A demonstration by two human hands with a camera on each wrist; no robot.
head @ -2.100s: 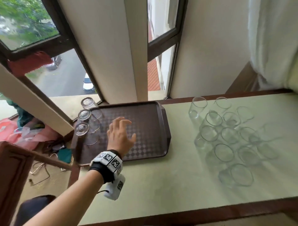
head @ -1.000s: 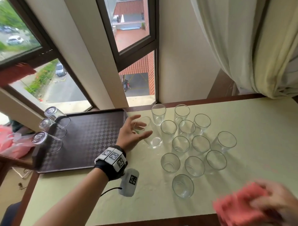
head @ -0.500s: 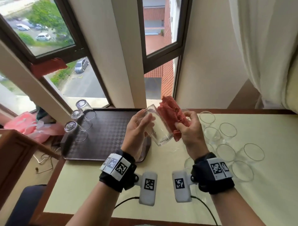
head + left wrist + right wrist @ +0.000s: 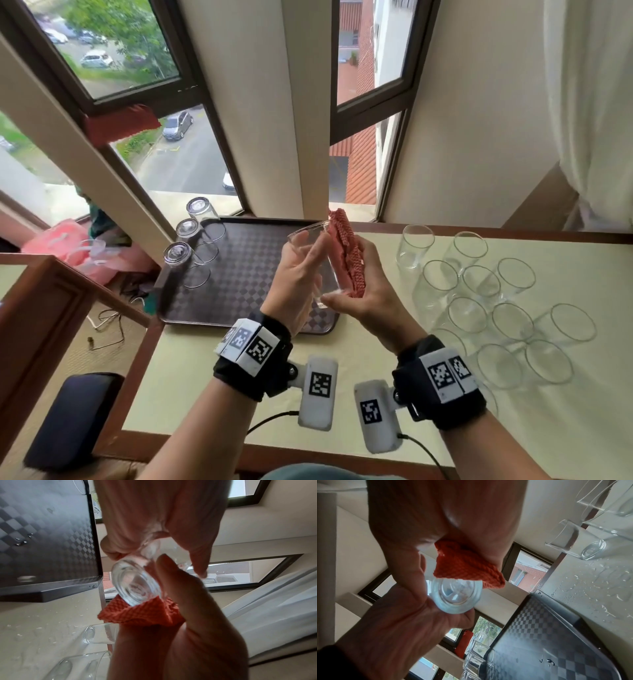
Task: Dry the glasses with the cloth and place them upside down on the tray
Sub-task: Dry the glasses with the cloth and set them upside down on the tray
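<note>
My left hand (image 4: 303, 260) grips a clear glass (image 4: 308, 233), tilted with its mouth up and away, above the right end of the dark checkered tray (image 4: 246, 301). My right hand (image 4: 363, 274) holds a red knitted cloth (image 4: 347, 253) pressed against the glass's right side, thumb near its base. The left wrist view shows the thick glass base (image 4: 137, 582) with the cloth (image 4: 142, 614) beside it. From the right wrist, the cloth (image 4: 465, 566) lies against the base (image 4: 455, 596). Three glasses (image 4: 185, 260) stand upside down along the tray's left edge.
Several upright glasses (image 4: 479, 298) crowd the pale tabletop (image 4: 205, 377) right of my hands, and water drops (image 4: 607, 588) lie there. Windows and a wall run behind the table. A white curtain (image 4: 599, 102) hangs at the right. A dark stool (image 4: 72, 418) stands at the lower left.
My left hand left the tray and took a glass from the group; my right hand brought the cloth. Since half a second ago the cloth has come flat against the glass's side.
</note>
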